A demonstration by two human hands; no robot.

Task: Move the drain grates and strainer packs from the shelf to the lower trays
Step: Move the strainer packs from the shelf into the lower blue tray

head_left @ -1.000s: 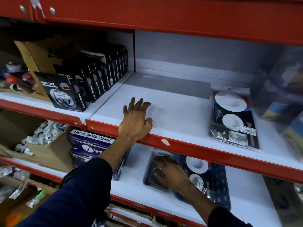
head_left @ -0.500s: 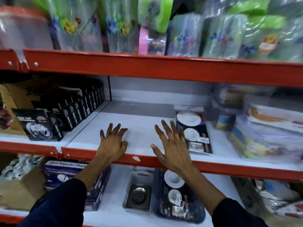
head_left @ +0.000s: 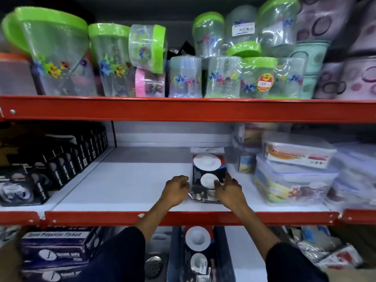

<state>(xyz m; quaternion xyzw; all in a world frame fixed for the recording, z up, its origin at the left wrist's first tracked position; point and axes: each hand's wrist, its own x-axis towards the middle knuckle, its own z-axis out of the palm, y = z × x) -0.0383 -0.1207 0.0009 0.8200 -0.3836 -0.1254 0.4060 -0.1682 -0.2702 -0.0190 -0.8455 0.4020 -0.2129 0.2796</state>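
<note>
A strainer pack (head_left: 207, 169) with two white round strainers on a dark card lies flat on the white middle shelf (head_left: 132, 180). My left hand (head_left: 176, 191) is curled against its left edge. My right hand (head_left: 228, 189) lies over its front right corner, thumb on top and fingers along the right side. The pack still rests on the shelf. On the shelf below, another strainer pack (head_left: 198, 251) lies in a dark blue tray (head_left: 223, 251). A round metal drain grate (head_left: 153, 265) sits in a tray to its left, partly hidden by my left sleeve.
Black tape boxes (head_left: 67, 165) fill the left of the middle shelf and stacked clear food containers (head_left: 293, 169) crowd its right. Green-lidded jars (head_left: 221, 78) stand on the top shelf. Thread boxes (head_left: 57, 249) sit lower left. Red shelf rails (head_left: 183, 110) project forward.
The view has tilted up. Both hands have left the shelf's front edge and closed in on the strainer pack, the left from the left, the right onto its right side.
</note>
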